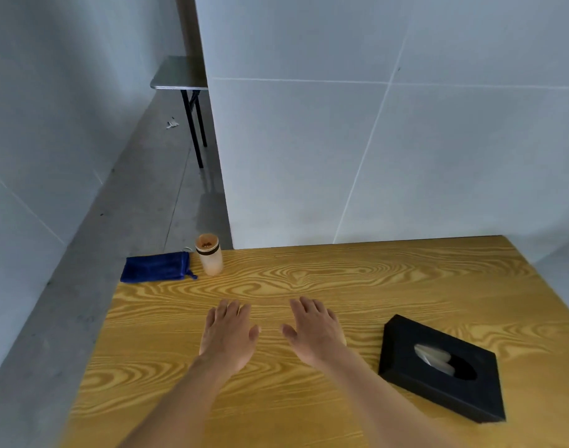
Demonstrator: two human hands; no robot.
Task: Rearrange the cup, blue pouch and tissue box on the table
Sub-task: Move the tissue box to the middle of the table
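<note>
A frosted cup (209, 258) with a dark band near its rim stands upright at the table's far left corner. Just left of it lies a flat blue pouch (156, 267) with a drawstring, partly over the table's left edge. A black tissue box (444, 379) with an oval slot showing white tissue rests at the near right. My left hand (228, 336) and my right hand (313, 333) lie palm down, side by side on the middle of the wooden table (341, 279), fingers spread, holding nothing. Both hands are apart from all three objects.
The table's far edge meets a white panelled wall (357, 140). To the left the table drops off to a grey concrete floor (131, 205). A small grey folding table (179, 74) with black legs stands further back on the left.
</note>
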